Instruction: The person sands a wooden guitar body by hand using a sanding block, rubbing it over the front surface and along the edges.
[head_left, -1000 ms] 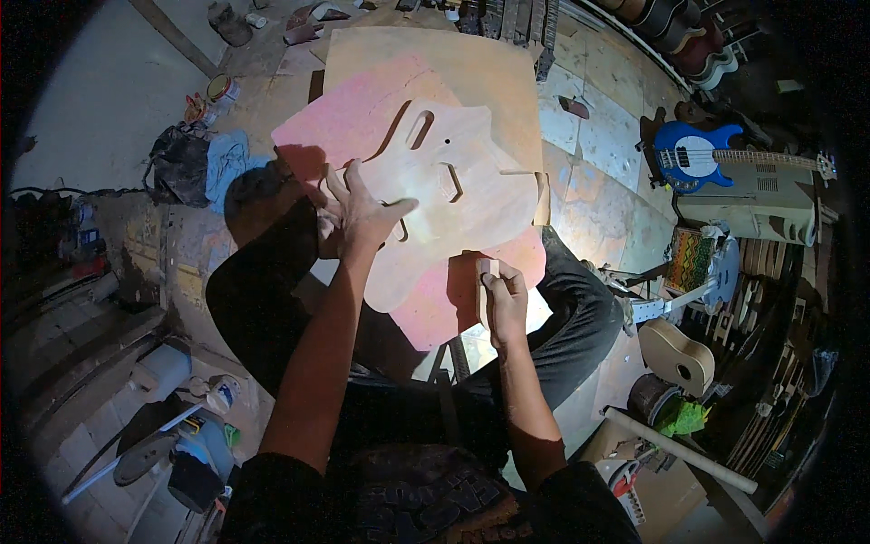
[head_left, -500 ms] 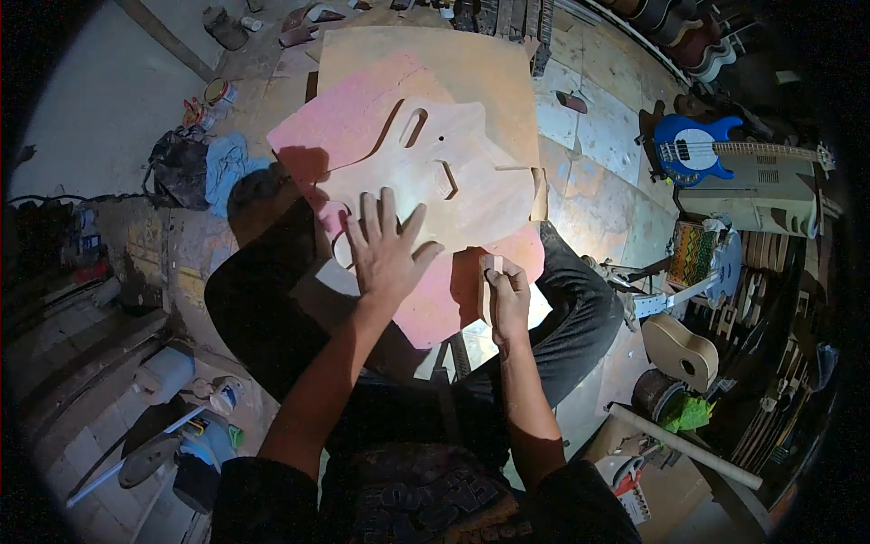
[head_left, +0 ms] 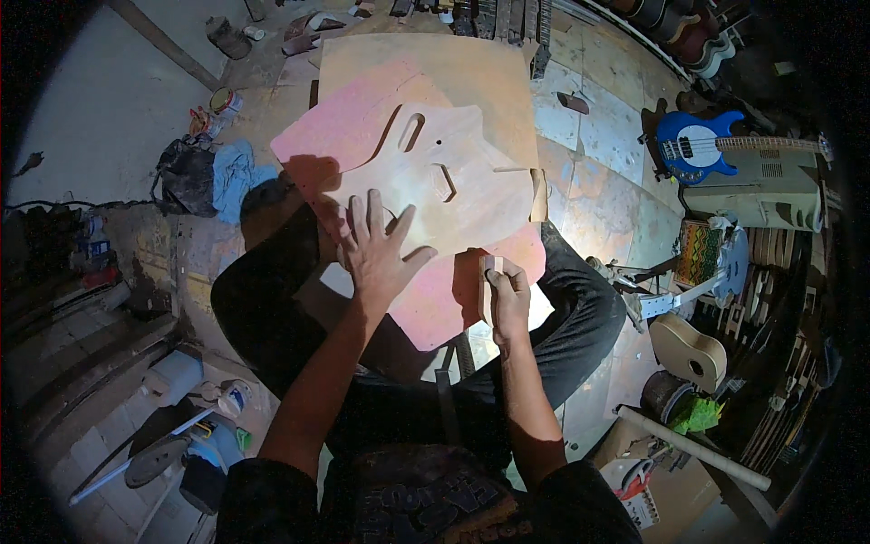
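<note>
Pink board point(head_left: 429, 313) — left hand point(head_left: 377, 263) over guitar body point(head_left: 485, 204), right hand point(head_left: 511, 304) gripping block point(head_left: 486, 304)

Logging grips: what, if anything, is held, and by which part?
Right hand: a pale block, by its right side, thumb near its upper end. Left hand: spread over a pale board, no grip visible.

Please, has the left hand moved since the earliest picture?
Yes. The left hand has moved down the picture and slightly right, judged against the pink board, whose bottom corner stays nearly in place.
</note>
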The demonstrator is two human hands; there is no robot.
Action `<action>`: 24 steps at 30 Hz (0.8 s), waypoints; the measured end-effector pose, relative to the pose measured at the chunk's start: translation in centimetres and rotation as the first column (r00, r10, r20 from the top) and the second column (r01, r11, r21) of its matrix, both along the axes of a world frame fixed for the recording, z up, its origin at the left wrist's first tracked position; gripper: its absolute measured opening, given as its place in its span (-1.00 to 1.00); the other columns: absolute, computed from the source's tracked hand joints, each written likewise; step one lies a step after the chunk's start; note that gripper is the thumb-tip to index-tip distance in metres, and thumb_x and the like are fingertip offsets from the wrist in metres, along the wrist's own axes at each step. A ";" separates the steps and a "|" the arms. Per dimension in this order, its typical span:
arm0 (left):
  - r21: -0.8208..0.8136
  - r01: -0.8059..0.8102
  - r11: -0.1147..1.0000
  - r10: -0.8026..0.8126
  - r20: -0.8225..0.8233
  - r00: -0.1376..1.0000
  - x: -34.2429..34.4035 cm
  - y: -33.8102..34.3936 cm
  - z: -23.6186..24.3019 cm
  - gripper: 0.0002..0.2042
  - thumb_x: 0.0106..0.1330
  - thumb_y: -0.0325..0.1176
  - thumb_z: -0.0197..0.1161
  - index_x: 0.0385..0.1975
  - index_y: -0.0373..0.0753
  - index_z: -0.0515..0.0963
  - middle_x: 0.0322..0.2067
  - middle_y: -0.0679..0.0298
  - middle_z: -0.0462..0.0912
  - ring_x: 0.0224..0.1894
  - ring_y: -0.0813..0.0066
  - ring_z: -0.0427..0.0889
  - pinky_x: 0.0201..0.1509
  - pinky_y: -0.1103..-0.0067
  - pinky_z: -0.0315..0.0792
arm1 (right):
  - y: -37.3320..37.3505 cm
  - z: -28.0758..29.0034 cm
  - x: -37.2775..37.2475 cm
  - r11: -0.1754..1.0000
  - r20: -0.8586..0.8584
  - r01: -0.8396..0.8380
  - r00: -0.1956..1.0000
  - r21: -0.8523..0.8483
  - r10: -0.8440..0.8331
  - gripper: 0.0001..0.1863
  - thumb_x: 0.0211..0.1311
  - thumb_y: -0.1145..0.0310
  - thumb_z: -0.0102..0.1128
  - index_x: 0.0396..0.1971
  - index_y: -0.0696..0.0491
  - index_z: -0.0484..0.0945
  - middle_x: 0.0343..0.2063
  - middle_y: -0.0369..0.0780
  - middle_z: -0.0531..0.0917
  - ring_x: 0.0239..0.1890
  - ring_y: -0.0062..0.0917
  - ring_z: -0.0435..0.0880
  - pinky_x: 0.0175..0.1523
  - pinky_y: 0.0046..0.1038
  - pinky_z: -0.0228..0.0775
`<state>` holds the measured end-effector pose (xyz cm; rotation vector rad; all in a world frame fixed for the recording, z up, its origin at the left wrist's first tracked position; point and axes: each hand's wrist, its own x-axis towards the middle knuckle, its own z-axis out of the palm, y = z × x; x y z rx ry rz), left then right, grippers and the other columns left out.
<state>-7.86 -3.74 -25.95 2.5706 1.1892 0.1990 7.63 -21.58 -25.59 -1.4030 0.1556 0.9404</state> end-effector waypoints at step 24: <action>-0.091 0.070 0.993 -0.073 -0.026 0.997 0.8 -1.0 0.3 -0.08 0.17 0.41 0.36 0.51 0.06 0.40 0.60 -0.25 -0.06 0.63 -0.36 -0.21 0.56 -0.30 -0.27 | 0.2 0.2 0.3 0.999 0.031 -0.020 0.999 -0.044 0.022 -0.72 0.43 0.59 0.14 0.09 0.26 0.49 0.07 -0.07 0.67 0.10 -0.44 0.66 0.31 -0.39 0.47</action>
